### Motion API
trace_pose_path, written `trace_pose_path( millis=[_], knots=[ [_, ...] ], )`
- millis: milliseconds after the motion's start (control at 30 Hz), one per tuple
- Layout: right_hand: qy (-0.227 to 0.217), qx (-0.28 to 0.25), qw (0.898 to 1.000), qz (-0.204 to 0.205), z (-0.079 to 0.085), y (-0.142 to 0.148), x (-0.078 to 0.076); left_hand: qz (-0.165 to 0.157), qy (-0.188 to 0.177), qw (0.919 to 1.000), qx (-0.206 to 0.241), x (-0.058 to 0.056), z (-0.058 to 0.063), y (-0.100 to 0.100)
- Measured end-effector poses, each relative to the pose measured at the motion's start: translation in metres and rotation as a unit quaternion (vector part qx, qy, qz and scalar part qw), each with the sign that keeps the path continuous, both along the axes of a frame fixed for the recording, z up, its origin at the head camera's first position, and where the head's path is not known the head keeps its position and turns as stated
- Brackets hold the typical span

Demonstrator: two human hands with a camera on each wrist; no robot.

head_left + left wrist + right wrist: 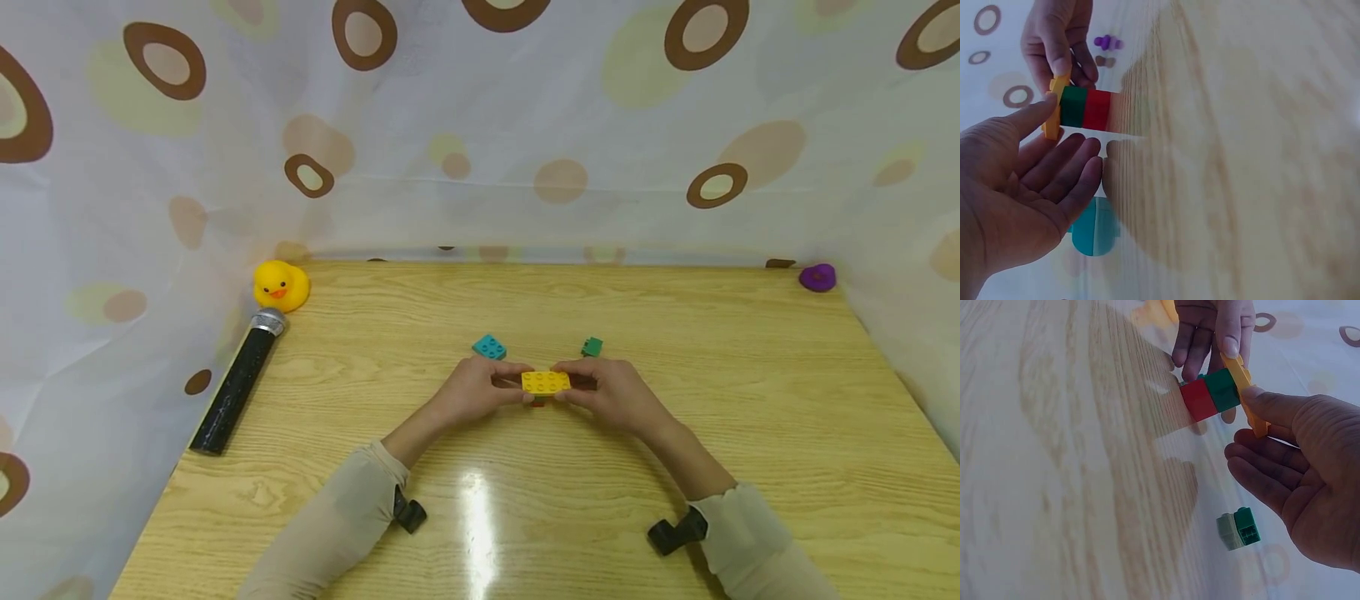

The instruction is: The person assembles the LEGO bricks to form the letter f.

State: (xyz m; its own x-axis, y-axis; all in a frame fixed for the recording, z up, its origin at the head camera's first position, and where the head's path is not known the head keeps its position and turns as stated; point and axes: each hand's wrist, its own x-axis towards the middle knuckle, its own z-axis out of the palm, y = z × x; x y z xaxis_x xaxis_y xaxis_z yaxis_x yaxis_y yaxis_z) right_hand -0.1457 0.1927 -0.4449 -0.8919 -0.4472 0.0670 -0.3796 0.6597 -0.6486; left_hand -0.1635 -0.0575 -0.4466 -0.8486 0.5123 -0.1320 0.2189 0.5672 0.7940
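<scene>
Head view: left hand (474, 390) and right hand (617, 393) pinch a yellow brick (546, 382).

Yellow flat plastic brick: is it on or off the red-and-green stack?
On: wrist views show the yellow brick touching the stacked green block; full attachment unclear.

yellow brick (546, 382): studded plastic | tabletop (750, 375): glossy wood grain | microphone head (268, 321): silvery, metallic | sleeves (330, 517): matt cloth
</scene>
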Motion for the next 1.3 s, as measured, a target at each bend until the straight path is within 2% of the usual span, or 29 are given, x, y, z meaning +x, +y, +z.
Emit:
trace_pose_path(
  millis=[433,733,967,1300],
  knots=[
    [-0.01,-0.007,1.0,-0.002,-0.001,0.0,0.001,-0.009,0.04,0.9988,-0.029,0.0,0.004,0.001],
    [-0.013,-0.012,1.0,-0.003,-0.003,0.0,0.002,-0.009,0.022,0.9992,-0.031,0.0,0.004,0.001],
    [-0.021,-0.023,0.999,-0.006,-0.004,0.001,0.002,-0.002,0.025,0.9991,-0.034,0.0,0.004,0.002],
    [-0.027,-0.013,0.999,-0.013,0.003,0.01,0.0,-0.011,0.018,0.9993,-0.03,0.001,0.007,0.004]
  ],
)
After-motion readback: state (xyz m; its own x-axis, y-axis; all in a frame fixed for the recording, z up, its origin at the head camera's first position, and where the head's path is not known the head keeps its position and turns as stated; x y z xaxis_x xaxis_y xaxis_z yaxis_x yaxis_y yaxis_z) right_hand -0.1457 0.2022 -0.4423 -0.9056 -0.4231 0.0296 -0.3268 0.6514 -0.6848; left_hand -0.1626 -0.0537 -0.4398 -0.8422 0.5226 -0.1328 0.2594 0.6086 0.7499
